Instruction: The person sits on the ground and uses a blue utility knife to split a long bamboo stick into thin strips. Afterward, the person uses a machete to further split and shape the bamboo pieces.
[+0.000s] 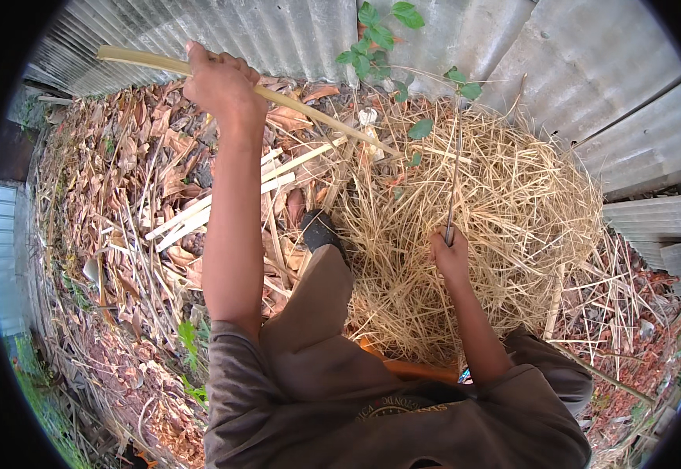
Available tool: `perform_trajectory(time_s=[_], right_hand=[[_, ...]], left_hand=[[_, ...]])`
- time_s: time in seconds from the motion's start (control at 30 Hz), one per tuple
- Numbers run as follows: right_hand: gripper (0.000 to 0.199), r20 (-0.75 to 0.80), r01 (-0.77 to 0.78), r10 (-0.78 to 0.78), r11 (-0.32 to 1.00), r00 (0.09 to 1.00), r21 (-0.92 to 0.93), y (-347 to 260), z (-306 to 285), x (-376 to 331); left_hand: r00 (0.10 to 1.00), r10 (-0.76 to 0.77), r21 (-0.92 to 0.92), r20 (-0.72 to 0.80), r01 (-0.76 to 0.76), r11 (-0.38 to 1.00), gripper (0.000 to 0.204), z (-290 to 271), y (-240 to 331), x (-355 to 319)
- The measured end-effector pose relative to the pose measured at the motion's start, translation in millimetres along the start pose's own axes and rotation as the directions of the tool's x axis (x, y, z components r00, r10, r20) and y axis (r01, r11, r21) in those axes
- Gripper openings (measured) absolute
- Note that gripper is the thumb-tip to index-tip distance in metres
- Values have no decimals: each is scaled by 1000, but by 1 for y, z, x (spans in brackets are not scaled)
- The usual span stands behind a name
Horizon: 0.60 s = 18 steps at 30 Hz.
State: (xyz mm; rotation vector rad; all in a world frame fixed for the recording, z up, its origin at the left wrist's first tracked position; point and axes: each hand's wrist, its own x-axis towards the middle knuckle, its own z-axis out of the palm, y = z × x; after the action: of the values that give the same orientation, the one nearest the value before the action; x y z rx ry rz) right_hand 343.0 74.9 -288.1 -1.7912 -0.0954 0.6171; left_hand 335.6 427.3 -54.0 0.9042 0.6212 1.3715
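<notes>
My left hand (223,82) is raised at the far left, its fingers wrapped round a long pale bamboo strip (309,112). The strip slants down to the right, and its thin end hangs by the edge of a heap of straw-like shavings (512,211). Over that heap, my right hand (451,254) is closed on a knife (455,172). Its long narrow blade points away from me, seen nearly edge-on, and looks apart from the strip in my left hand. Most of the knife's handle is hidden in my fist.
Several split bamboo strips (200,211) lie on dry brown leaves (149,156) at the left. Corrugated metal sheets (278,47) wall off the far side, with a leafy green plant (376,39) before them. My dark-shod foot (321,230) rests beside the heap. Something orange (411,371) shows beneath me.
</notes>
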Motion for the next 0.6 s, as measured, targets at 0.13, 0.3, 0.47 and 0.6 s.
perform_trajectory(time_s=[0.13,0.3,0.47,0.6], right_hand=[[21,-5,-368,378,902,926,225,-13,-25,-10],[20,-87,-259,256,966,963,-20,21,-45,-26],[23,-108,144,-155,985,982,-99,-13,-18,-39],[34,15,-52,51,995,999,85,27,13,-7]], left_hand=[[1000,16,-21,25,-15,1000,48,-1,-18,-22],[997,60,31,48,-62,998,54,-12,-59,-25],[992,115,133,46,-120,984,55,-13,-59,-22],[996,87,178,-35,-79,981,55,-6,-48,-18]])
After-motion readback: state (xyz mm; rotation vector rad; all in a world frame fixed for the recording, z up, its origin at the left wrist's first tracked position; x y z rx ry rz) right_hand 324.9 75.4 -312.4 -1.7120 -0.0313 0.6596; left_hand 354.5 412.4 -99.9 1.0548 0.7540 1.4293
